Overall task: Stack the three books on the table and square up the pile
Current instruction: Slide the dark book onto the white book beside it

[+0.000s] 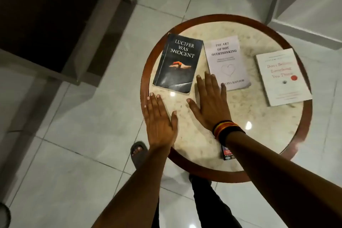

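Observation:
Three books lie side by side, face up, on a round marble table point(249, 116) with a wooden rim. A dark book titled "Lucifer Was Innocent" point(178, 63) is on the left. A white book, "The Art of Not Overthinking" point(226, 61), lies in the middle, and a white book with red lettering point(282, 77) on the right. My left hand point(159, 118) rests flat and open at the table's left edge, just below the dark book. My right hand point(211, 102), with bands on the wrist, is flat with fingers spread; its fingertips cover the middle book's lower left corner.
A small dark packet point(227, 152) lies on the table's near edge, partly hidden under my right forearm. The table stands on a glossy tiled floor point(74, 153). My sandalled foot point(137, 152) is beside the table's base. Dark furniture point(46, 15) stands at the upper left.

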